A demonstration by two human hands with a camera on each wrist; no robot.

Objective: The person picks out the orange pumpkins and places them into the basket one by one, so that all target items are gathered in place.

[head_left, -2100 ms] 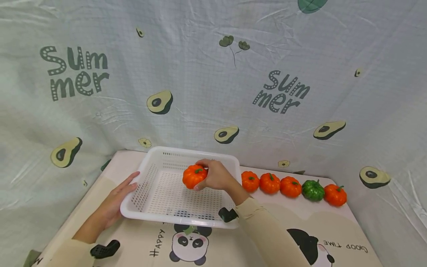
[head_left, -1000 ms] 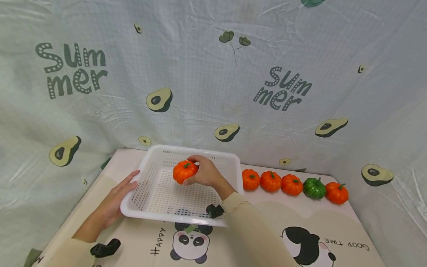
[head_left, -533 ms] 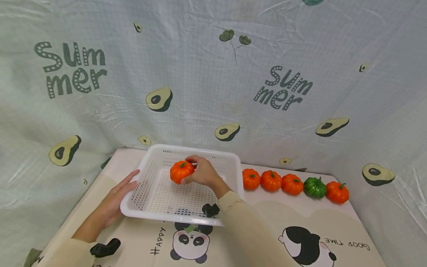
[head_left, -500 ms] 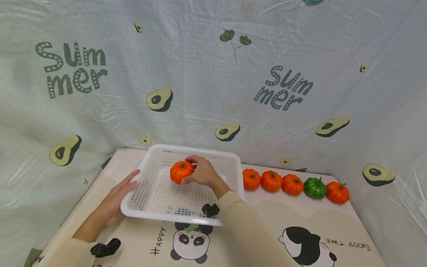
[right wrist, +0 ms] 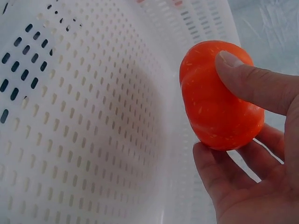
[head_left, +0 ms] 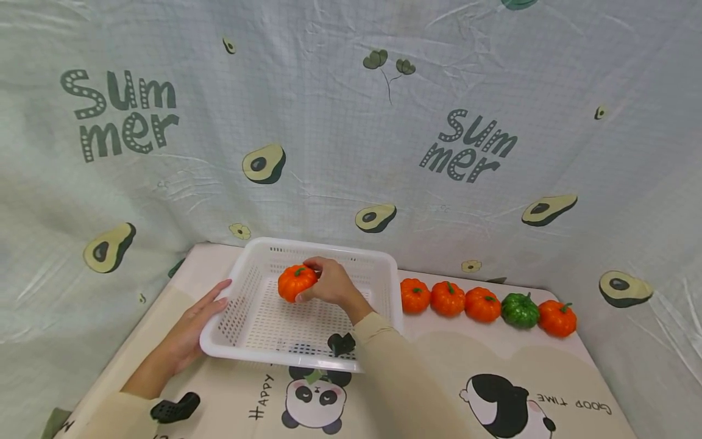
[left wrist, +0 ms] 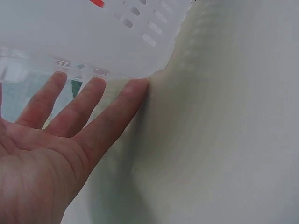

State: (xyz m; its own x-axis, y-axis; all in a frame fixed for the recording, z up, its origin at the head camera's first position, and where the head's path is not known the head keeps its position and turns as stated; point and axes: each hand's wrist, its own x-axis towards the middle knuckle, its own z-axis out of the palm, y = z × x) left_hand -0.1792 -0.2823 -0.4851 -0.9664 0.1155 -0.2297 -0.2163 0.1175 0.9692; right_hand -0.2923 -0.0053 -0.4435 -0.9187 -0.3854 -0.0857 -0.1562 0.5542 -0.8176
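Between thumb and fingers, my right hand (head_left: pixel 333 283) grips a small orange pumpkin (head_left: pixel 297 283) with a green stem, over the inside of a white perforated plastic basket (head_left: pixel 315 247). In the right wrist view the thumb lies across the pumpkin (right wrist: pixel 215 100) and the fingers curl beneath it, with the basket floor (right wrist: pixel 107 116) below. My left hand (head_left: pixel 189 332) rests against the basket's left side. Its fingers (left wrist: pixel 117 112) are extended in the left wrist view, their tips touching the basket wall (left wrist: pixel 84 42). The left thumb is hidden there.
Right of the basket stands a row of pumpkins: three orange ones, the nearest of them an orange pumpkin (head_left: pixel 415 296), then a green pumpkin (head_left: pixel 520 311) and another orange pumpkin (head_left: pixel 557 318). A printed cloth covers the table (head_left: pixel 439 378). A patterned curtain (head_left: pixel 329 122) rises behind.
My right hand has carried the pumpkin leftward over the basket, mostly in the earlier part, and only slightly in the last half second. My left hand stays at the basket's side.
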